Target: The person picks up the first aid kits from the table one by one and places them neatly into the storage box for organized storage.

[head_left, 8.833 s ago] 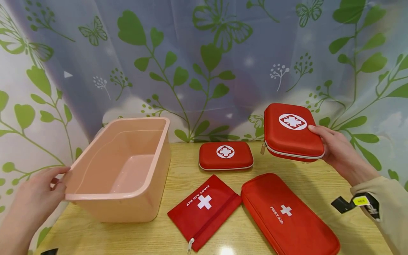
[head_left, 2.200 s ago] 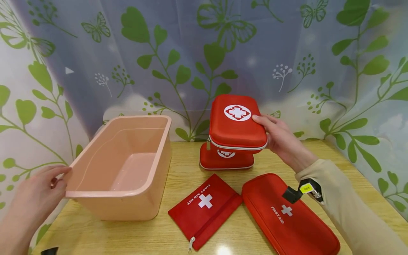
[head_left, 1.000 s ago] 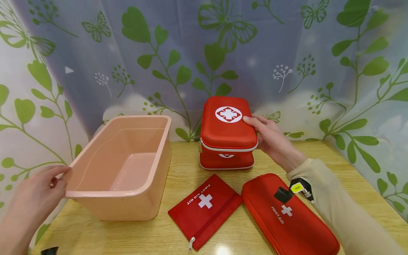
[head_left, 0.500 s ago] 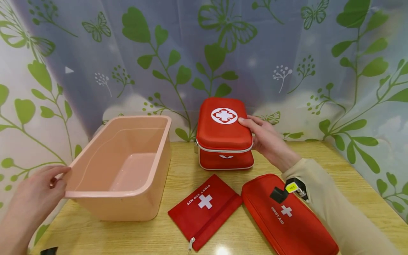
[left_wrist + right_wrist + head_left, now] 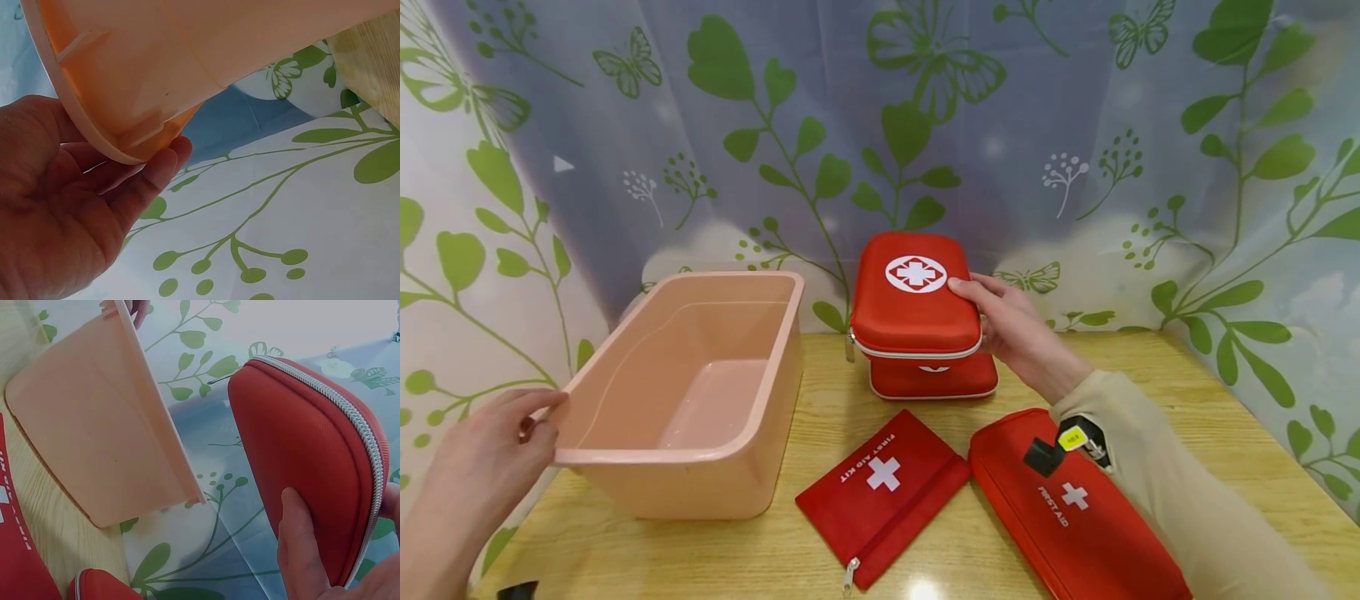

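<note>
1. While our right hand [image 5: 1018, 333] grips the square red case [image 5: 917, 304] at its right edge, thumb on top and fingers underneath, we see that case raised above the far middle of the worktop [image 5: 827, 383], to the right of the tub [image 5: 700, 487].
2. Our left hand [image 5: 493, 442] pinches the tub's rim at its near left corner, so both our hands are grasping something.
3. Below the square red case we have the smaller red case [image 5: 951, 379], lying on the worktop with most of its top and emblem hidden from our head view.
4. Between the square red case and the tub's inside, we find the tub's right wall and rim standing in the way.
5. Nearer to us lies the flat pouch [image 5: 880, 508], set aslant, its zip pull [image 5: 851, 572] toward the near side.
6. Just right of it, their edges meeting, we see the long soft case [image 5: 1045, 533]; our right sleeve [image 5: 1172, 483] and the wrist device [image 5: 1090, 442] cover part of it.
7. Behind everything, we face a leaf-and-butterfly cloth [image 5: 625, 167].
</note>
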### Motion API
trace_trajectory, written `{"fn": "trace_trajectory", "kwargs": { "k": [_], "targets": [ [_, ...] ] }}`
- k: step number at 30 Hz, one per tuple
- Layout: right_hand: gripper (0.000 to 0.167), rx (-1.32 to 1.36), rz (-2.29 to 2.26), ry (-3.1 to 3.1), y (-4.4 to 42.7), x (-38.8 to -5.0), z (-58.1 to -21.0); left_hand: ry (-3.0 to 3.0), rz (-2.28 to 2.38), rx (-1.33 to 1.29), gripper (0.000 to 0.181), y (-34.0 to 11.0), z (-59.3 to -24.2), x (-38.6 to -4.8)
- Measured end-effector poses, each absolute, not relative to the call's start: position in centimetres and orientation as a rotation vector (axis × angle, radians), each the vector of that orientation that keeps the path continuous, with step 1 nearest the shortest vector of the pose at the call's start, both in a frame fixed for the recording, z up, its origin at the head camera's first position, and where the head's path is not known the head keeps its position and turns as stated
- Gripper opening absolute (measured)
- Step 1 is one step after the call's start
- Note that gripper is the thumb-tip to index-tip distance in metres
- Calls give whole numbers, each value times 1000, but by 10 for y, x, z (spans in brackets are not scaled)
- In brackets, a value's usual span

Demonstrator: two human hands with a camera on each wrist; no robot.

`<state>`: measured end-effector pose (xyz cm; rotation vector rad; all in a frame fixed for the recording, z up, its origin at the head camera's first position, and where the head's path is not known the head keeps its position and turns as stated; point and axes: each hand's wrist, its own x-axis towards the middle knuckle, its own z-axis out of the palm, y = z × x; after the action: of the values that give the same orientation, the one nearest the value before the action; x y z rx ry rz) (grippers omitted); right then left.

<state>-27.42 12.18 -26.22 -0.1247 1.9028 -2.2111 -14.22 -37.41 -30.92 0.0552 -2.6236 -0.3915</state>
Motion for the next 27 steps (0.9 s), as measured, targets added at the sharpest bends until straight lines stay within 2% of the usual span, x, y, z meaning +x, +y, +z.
{"fn": "trace_trajectory", "kwargs": {
  "k": [27],
  "targets": [
    [74, -149, -2250, 1841, 96, -278, -258, -2611, -400, 55, 30, -374, -311, -143]
  ]
}}
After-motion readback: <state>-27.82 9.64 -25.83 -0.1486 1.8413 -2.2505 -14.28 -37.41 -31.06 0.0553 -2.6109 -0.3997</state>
